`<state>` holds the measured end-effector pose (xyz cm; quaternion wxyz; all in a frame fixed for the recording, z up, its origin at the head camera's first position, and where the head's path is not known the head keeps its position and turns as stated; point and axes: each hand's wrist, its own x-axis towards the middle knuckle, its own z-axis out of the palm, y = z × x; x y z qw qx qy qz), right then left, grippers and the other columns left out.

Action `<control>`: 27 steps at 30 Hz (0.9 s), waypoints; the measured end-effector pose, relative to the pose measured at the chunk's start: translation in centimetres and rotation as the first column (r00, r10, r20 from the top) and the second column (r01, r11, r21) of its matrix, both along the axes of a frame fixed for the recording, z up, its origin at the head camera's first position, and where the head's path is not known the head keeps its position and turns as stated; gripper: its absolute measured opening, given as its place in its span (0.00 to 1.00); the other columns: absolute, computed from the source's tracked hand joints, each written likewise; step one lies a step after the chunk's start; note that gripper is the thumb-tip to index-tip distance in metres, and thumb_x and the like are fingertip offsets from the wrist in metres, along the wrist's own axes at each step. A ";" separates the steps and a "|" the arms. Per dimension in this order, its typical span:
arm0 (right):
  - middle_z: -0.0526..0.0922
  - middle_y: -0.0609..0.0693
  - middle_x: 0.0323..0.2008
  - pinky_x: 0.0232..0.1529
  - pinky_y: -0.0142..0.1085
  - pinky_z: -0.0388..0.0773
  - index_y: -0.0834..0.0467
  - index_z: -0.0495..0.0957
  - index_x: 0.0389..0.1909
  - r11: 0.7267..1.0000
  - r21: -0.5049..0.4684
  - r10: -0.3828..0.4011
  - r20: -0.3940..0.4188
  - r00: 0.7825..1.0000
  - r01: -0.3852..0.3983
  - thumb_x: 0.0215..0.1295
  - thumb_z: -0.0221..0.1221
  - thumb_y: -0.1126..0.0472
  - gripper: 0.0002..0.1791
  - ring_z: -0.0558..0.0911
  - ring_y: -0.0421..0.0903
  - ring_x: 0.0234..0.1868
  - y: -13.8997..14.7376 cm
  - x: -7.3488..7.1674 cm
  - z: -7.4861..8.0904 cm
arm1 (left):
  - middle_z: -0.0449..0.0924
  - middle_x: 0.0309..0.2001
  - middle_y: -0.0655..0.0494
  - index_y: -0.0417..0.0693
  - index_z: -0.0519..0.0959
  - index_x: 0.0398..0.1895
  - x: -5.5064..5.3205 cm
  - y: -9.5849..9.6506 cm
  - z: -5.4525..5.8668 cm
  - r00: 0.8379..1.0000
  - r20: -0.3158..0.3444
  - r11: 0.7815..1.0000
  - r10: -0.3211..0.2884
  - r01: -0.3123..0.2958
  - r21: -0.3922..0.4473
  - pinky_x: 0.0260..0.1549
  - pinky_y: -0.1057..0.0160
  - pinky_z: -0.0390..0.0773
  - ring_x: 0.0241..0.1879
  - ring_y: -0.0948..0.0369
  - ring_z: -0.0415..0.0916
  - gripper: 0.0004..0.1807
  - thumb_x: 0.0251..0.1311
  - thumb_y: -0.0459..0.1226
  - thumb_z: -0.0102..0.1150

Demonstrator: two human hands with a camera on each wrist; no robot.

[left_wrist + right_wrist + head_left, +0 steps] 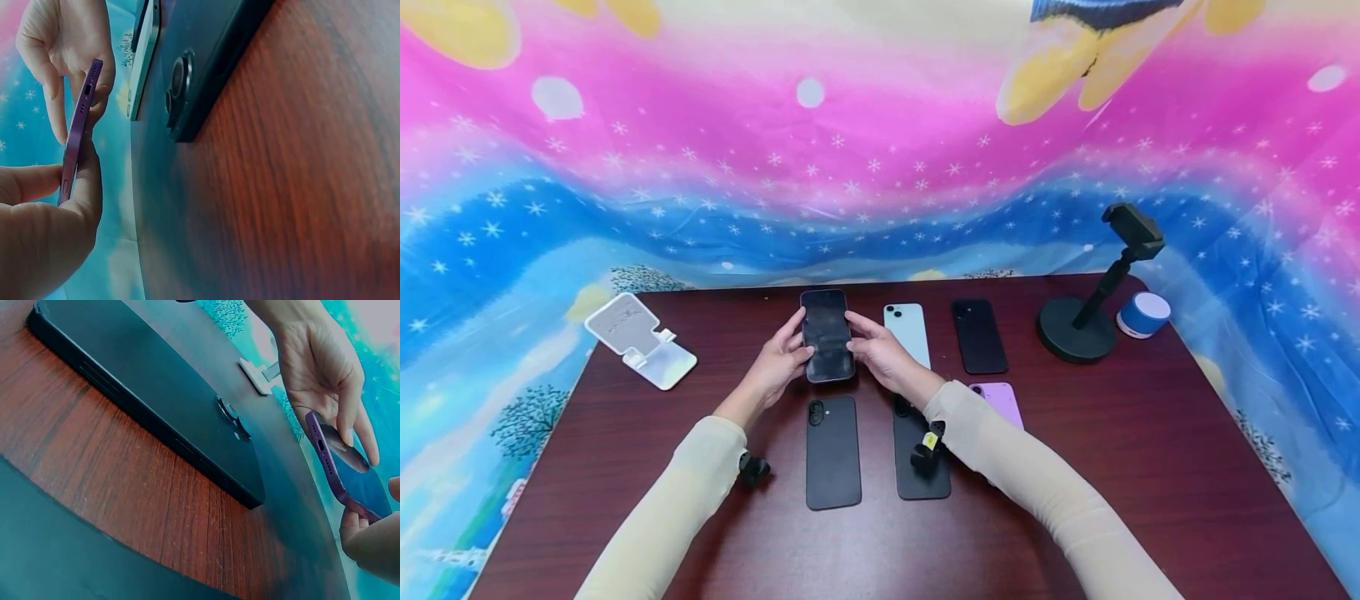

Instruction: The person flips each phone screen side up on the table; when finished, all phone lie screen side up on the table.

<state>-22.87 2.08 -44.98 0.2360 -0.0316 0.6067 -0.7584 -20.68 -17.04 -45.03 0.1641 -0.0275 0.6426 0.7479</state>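
Note:
Both hands hold a smartphone with a purple frame (76,134), its dark screen (827,342) turned up towards the head camera. My left hand (778,360) grips its left edge between thumb and fingers. On the opposite edge, my right hand (886,354) pinches it the same way. In both wrist views the phone is up off the table, its charging-port end facing the cameras. Just below it in the head view lies a black phone (833,454), back up. A second black phone (922,467) lies partly under my right wrist, and a pale mint phone (906,327) sits behind the right hand.
A lilac phone (1002,402) is partly covered by my right sleeve. Behind it lies another black phone (980,336). A black phone stand (1078,329) and a blue-and-white cylinder (1144,315) stand at the back right. A white folding stand (658,364) is at the left of the dark red table (1090,467).

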 end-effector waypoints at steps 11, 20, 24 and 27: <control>0.59 0.58 0.69 0.47 0.36 0.69 0.56 0.57 0.71 1.000 -0.015 -0.006 -0.026 1.000 0.005 0.63 0.44 0.79 0.35 0.74 0.45 0.47 -0.1 -0.2 -0.1 | 0.59 0.69 0.41 0.63 0.45 0.75 -0.2 -0.2 -0.2 0.999 0.026 0.998 0.028 -0.027 -0.063 0.47 0.60 0.76 0.56 0.56 0.72 0.41 0.66 0.24 0.45; 0.61 0.58 0.69 0.49 0.35 0.70 0.55 0.59 0.71 1.000 0.011 -0.018 -0.023 1.000 0.018 0.60 0.43 0.81 0.37 0.72 0.55 0.59 -0.1 -0.6 -0.7 | 0.62 0.67 0.41 0.62 0.46 0.75 -0.3 -0.3 -0.2 0.999 0.029 0.996 0.041 -0.039 -0.081 0.44 0.63 0.78 0.48 0.62 0.77 0.41 0.65 0.24 0.48; 0.61 0.58 0.68 0.47 0.34 0.70 0.55 0.59 0.71 0.999 0.020 -0.028 -0.019 0.999 0.028 0.59 0.44 0.82 0.38 0.74 0.53 0.57 -0.1 -0.6 -0.8 | 0.63 0.67 0.41 0.62 0.47 0.75 -0.4 -0.3 -0.4 0.998 0.030 0.995 0.047 -0.044 -0.090 0.43 0.63 0.78 0.46 0.64 0.78 0.41 0.64 0.24 0.49; 0.62 0.58 0.68 0.47 0.35 0.70 0.54 0.59 0.71 0.999 0.027 -0.040 -0.007 0.999 0.040 0.60 0.44 0.82 0.38 0.74 0.53 0.56 -0.1 -0.6 -0.9 | 0.63 0.66 0.41 0.62 0.47 0.75 -0.6 -0.2 -0.6 0.998 0.028 0.993 0.050 -0.046 -0.106 0.41 0.65 0.78 0.45 0.64 0.78 0.42 0.64 0.24 0.50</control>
